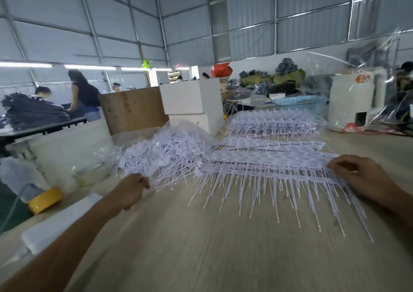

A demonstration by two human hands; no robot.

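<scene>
I see a loose heap of white plastic tag ties [165,155] at centre and flat rows of white plastic tags [268,164] right of it, both plain white on the pale beige wood-grain table [201,258]. At lower left sits a bright yellow tape roll [45,200]. Across the upper middle I make out a light blue perforated plastic basket [299,102], a plain brown cardboard box [134,110] and a red bag [220,69].

Yellow tape roll [45,200] left; blue basket [299,102] beyond; white boxes [190,97]

No text can be read. The white box [353,104] far beyond the right hand [357,177] bears a red mark [363,78], too blurred; print on the tags [268,159] under that hand is unreadable.
</scene>
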